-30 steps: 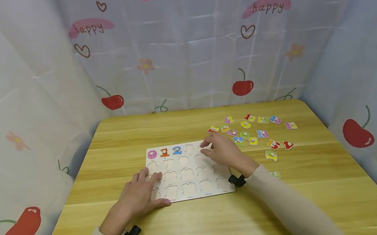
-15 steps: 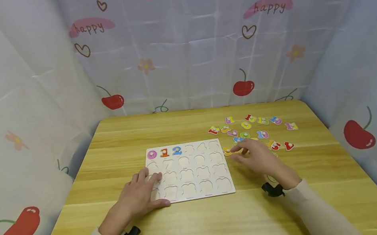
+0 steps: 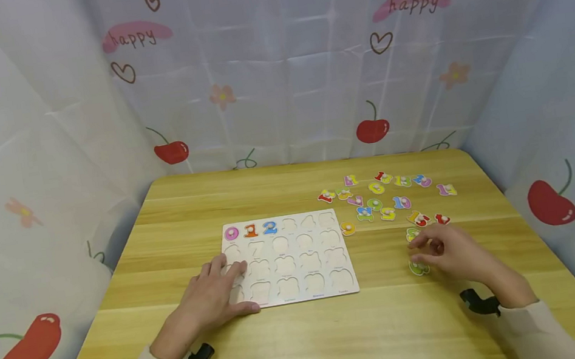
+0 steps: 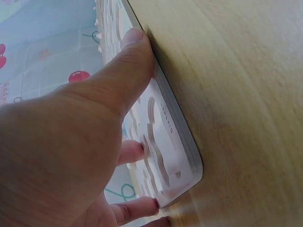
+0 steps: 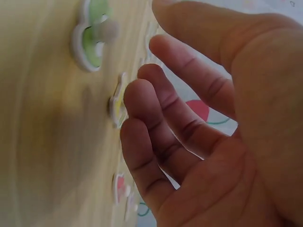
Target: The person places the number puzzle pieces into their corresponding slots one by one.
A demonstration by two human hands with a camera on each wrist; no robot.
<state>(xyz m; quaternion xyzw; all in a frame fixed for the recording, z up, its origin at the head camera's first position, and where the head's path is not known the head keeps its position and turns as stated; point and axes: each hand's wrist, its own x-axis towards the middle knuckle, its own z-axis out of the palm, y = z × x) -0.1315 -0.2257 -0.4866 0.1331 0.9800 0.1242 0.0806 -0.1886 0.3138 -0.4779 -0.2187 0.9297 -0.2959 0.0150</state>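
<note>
A white number puzzle board lies on the table with several cut-out recesses. A pink 0, an orange 1 and a blue 2 sit in its top row. My left hand rests on the board's left side; its thumb presses the front edge in the left wrist view. My right hand, fingers loosely bent and holding nothing, hovers right at a green knobbed number piece. In the right wrist view that green piece lies close to the thumb tip. A yellow-green piece is partly hidden behind the fingers.
Several colourful number pieces are scattered right of the board, among them a blue piece, a red piece and an orange piece beside the board's edge. A curtain with cherries hangs behind the wooden table.
My right hand has moved from over the board's top right, past the orange piece, to the green piece at the right. The left hand has stayed on the board.
</note>
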